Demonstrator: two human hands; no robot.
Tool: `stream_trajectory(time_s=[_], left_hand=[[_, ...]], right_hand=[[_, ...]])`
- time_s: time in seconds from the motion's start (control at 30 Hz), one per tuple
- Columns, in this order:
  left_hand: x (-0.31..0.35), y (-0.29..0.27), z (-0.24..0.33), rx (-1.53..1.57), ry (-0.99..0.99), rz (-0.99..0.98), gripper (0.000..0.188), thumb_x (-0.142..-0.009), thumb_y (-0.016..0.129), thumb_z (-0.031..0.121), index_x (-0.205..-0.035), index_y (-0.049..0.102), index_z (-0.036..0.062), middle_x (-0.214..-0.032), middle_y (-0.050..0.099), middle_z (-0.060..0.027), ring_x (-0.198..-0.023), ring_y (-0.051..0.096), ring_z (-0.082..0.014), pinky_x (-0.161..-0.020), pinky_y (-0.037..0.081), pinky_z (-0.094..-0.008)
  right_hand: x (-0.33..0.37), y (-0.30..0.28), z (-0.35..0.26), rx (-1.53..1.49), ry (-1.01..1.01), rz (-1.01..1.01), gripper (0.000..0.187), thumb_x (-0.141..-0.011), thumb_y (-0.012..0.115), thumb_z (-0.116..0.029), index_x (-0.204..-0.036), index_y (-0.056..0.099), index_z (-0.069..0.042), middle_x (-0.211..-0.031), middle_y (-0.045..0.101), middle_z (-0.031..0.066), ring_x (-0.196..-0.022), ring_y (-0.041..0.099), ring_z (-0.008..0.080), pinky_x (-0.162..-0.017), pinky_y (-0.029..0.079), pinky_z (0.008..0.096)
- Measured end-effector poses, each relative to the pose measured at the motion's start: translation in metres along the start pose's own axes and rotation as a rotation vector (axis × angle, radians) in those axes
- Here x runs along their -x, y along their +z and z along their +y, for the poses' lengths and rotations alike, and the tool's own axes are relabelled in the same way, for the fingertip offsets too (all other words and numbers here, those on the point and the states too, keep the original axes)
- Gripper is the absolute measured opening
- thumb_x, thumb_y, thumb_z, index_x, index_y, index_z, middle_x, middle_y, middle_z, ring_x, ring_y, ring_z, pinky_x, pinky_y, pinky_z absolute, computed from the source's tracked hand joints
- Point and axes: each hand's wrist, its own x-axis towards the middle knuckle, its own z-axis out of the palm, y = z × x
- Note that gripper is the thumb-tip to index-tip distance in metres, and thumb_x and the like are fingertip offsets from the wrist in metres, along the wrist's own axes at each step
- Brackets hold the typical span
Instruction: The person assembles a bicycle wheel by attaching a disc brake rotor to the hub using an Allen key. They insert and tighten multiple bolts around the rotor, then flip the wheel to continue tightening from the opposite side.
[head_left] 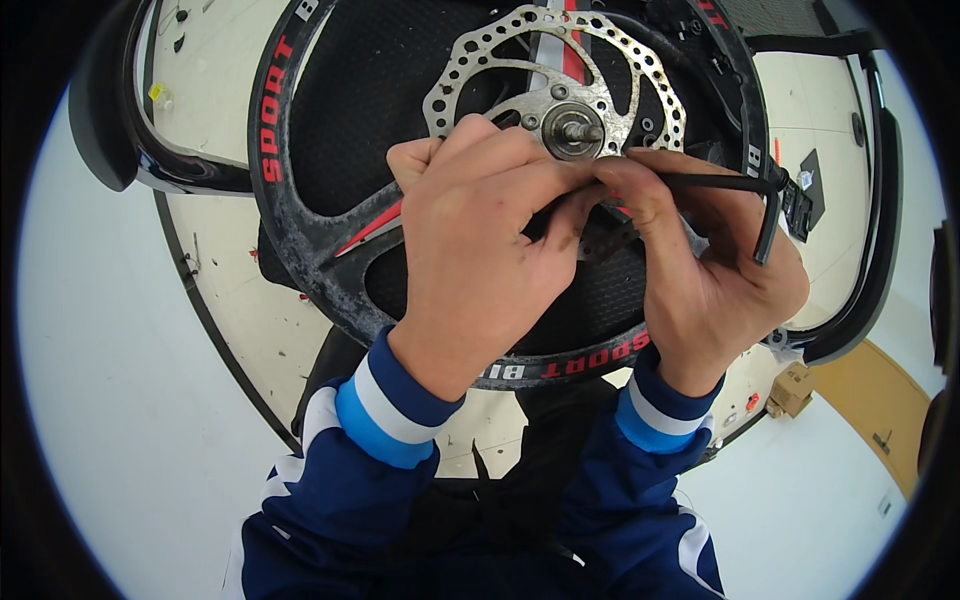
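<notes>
A black bicycle wheel with red lettering and broad spokes lies flat before me. On its hub is a drilled metal brake disc rotor, with a threaded axle sticking up from the centre. My right hand is closed round a black L-shaped hex key, its bent end pointing down at the right. My left hand is closed over the rotor's near edge. Its thumb and fingertips meet those of the right hand just below the axle. Whatever lies between the left fingertips is hidden.
A black textured surface lies beneath the wheel, with small loose hardware near the rotor. Glossy black curved armrests flank it. A cardboard box and a dark mat are on the pale floor at right.
</notes>
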Motion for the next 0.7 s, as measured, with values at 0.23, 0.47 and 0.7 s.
stream_trajectory(time_s=[0.23, 0.47, 0.7], left_hand=[[0.0, 0.002, 0.001, 0.025, -0.003, 0.002, 0.02, -0.065, 0.08, 0.004, -0.083, 0.076, 0.0117, -0.073, 0.063, 0.0003, -0.072, 0.06, -0.0203, -0.071, 0.04, -0.0316], [0.002, 0.007, 0.001, 0.069, -0.024, 0.023, 0.014, -0.068, 0.08, 0.008, -0.081, 0.074, 0.012, -0.075, 0.063, 0.0033, -0.076, 0.058, -0.018, -0.076, 0.035, -0.0347], [0.002, 0.002, 0.001, 0.035, -0.005, 0.027, 0.021, -0.063, 0.078, 0.002, -0.083, 0.076, 0.0092, -0.076, 0.065, -0.0001, -0.073, 0.061, -0.0202, -0.071, 0.04, -0.0305]], right_hand=[[0.003, 0.001, 0.001, 0.048, 0.002, 0.024, 0.017, -0.08, 0.083, 0.003, -0.094, 0.074, 0.008, -0.083, 0.076, 0.0116, -0.073, 0.07, 0.0136, -0.069, 0.057, 0.0238], [0.002, 0.0, 0.002, 0.074, 0.032, 0.037, 0.016, -0.078, 0.085, 0.003, -0.088, 0.073, 0.007, -0.081, 0.073, 0.0073, -0.072, 0.069, 0.0122, -0.069, 0.055, 0.0229], [0.0, 0.002, -0.001, 0.0, -0.041, -0.045, 0.017, -0.08, 0.08, 0.006, -0.094, 0.072, 0.009, -0.091, 0.075, 0.015, -0.081, 0.072, 0.0179, -0.076, 0.057, 0.0264]])
